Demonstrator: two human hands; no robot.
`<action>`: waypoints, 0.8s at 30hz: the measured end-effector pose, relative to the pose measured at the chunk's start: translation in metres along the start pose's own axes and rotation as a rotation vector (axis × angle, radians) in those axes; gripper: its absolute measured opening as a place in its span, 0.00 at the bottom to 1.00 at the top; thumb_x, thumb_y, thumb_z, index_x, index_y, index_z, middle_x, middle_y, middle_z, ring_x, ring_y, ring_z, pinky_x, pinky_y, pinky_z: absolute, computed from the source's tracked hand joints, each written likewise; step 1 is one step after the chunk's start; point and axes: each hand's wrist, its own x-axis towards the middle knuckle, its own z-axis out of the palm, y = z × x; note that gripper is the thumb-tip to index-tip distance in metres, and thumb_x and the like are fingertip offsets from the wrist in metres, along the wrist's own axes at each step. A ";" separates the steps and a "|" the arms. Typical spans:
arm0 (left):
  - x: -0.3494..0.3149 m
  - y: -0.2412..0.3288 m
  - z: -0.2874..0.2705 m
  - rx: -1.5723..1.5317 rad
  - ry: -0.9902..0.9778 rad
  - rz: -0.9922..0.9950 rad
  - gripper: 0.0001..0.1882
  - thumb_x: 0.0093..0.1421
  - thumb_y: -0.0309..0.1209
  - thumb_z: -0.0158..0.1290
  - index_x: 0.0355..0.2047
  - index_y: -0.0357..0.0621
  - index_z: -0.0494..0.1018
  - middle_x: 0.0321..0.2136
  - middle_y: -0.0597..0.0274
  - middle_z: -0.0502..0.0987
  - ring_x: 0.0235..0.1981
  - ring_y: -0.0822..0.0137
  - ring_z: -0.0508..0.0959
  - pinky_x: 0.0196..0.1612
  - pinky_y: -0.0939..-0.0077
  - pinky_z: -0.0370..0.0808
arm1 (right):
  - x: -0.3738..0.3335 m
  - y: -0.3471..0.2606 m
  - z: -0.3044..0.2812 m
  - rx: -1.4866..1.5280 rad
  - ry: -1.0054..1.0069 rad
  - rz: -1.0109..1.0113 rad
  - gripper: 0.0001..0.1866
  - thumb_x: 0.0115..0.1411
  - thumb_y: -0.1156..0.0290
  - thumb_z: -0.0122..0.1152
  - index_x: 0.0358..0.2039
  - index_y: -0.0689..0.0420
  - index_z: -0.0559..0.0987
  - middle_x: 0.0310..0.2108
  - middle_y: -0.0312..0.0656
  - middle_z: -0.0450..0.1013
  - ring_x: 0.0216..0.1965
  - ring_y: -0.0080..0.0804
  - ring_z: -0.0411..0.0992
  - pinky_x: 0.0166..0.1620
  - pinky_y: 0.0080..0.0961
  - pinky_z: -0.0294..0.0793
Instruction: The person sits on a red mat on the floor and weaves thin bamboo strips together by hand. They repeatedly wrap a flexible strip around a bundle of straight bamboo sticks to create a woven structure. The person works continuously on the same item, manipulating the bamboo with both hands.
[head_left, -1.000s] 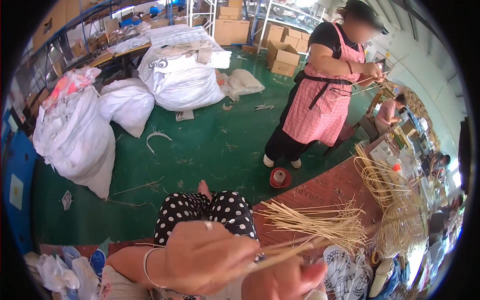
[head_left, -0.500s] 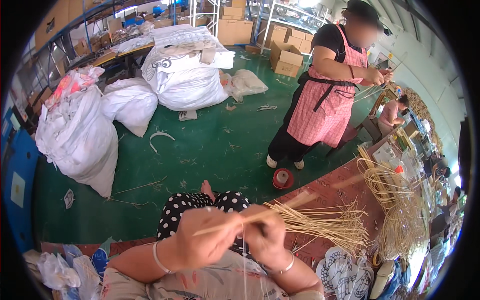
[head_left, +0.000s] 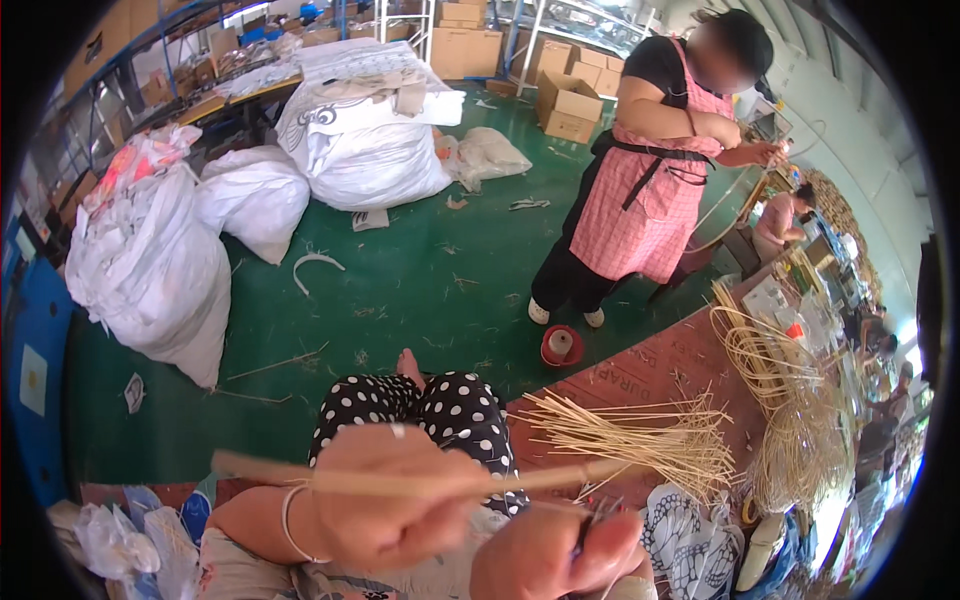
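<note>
My left hand (head_left: pixel 395 500) is closed around a pale bamboo strip (head_left: pixel 545 478), above my lap and smeared by motion. The strip runs crosswise, one end out past my left wrist and the other pointing right. Lower and to the right, my right hand (head_left: pixel 560 550) is closed, thumb against the fingers. A small dark, metallic-looking piece (head_left: pixel 598 512) shows at its thumb; its kind is too blurred to tell. Beyond my hands, a pile of thin bamboo sticks (head_left: pixel 640 435) lies on a reddish-brown board (head_left: pixel 640 360).
Coiled cane (head_left: pixel 775 400) lies to the right of the sticks. Black-and-white patterned pieces (head_left: pixel 690 535) and plastic bags (head_left: pixel 125 540) flank me. A co-worker in a pink apron (head_left: pixel 650 210) stands ahead, near a red pot (head_left: pixel 562 345). Stuffed white sacks (head_left: pixel 150 270) stand at left.
My hands have moved apart, the right one down and to the right. The strip now lies more level across the left hand. The thread that hung between my hands no longer shows clearly.
</note>
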 end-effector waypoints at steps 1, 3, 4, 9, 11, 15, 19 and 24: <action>-0.003 0.004 -0.001 -0.034 -0.049 0.014 0.10 0.41 0.18 0.51 0.27 0.36 0.70 0.15 0.63 0.71 0.10 0.68 0.68 0.14 0.79 0.63 | 0.001 0.001 -0.026 -0.015 -0.381 0.067 0.16 0.52 0.60 0.56 0.27 0.62 0.73 0.22 0.41 0.69 0.20 0.32 0.68 0.22 0.25 0.66; -0.001 0.004 -0.005 -0.121 -0.071 0.052 0.13 0.40 0.18 0.52 0.30 0.36 0.70 0.15 0.64 0.72 0.09 0.70 0.68 0.12 0.81 0.63 | 0.013 -0.010 -0.009 -0.326 -0.337 -0.097 0.10 0.49 0.68 0.60 0.23 0.63 0.73 0.20 0.42 0.69 0.20 0.34 0.69 0.22 0.28 0.67; 0.000 0.009 -0.008 -0.127 -0.076 0.049 0.13 0.40 0.18 0.52 0.30 0.36 0.70 0.15 0.63 0.72 0.09 0.70 0.68 0.12 0.81 0.63 | 0.012 -0.017 0.005 -0.668 -0.160 -0.166 0.10 0.49 0.69 0.61 0.23 0.63 0.74 0.21 0.43 0.69 0.20 0.34 0.69 0.23 0.28 0.67; -0.002 0.014 -0.004 -0.217 -0.061 0.050 0.12 0.39 0.19 0.56 0.28 0.35 0.70 0.15 0.62 0.72 0.09 0.70 0.69 0.12 0.82 0.65 | 0.002 -0.025 0.024 -1.823 0.260 -0.312 0.09 0.50 0.72 0.60 0.29 0.65 0.75 0.23 0.44 0.70 0.20 0.35 0.69 0.22 0.26 0.67; -0.006 0.014 0.000 -0.210 -0.052 0.028 0.11 0.41 0.20 0.56 0.29 0.35 0.71 0.14 0.62 0.71 0.10 0.70 0.69 0.12 0.79 0.65 | -0.002 -0.007 0.003 -1.779 0.348 -0.474 0.11 0.50 0.70 0.60 0.31 0.63 0.73 0.24 0.43 0.70 0.20 0.34 0.69 0.23 0.25 0.67; -0.017 -0.007 0.007 -0.058 -0.002 -0.014 0.09 0.45 0.22 0.55 0.29 0.35 0.71 0.14 0.61 0.71 0.11 0.69 0.70 0.14 0.76 0.65 | 0.011 -0.005 -0.010 -1.721 0.499 -0.388 0.12 0.41 0.78 0.63 0.29 0.61 0.73 0.26 0.41 0.71 0.22 0.34 0.70 0.28 0.23 0.70; -0.022 -0.047 0.027 -0.076 0.077 -0.245 0.05 0.52 0.23 0.51 0.29 0.33 0.71 0.15 0.58 0.69 0.13 0.70 0.68 0.18 0.80 0.65 | -0.001 0.026 -0.067 -1.044 0.955 -0.387 0.11 0.41 0.84 0.58 0.28 0.60 0.74 0.26 0.42 0.72 0.26 0.36 0.71 0.30 0.23 0.70; -0.022 -0.036 0.021 -0.187 0.119 -0.354 0.05 0.55 0.23 0.49 0.29 0.32 0.70 0.15 0.62 0.69 0.15 0.76 0.67 0.18 0.83 0.63 | -0.002 0.003 -0.049 -1.745 0.441 -0.423 0.10 0.47 0.72 0.62 0.29 0.61 0.72 0.25 0.44 0.71 0.23 0.36 0.71 0.26 0.26 0.70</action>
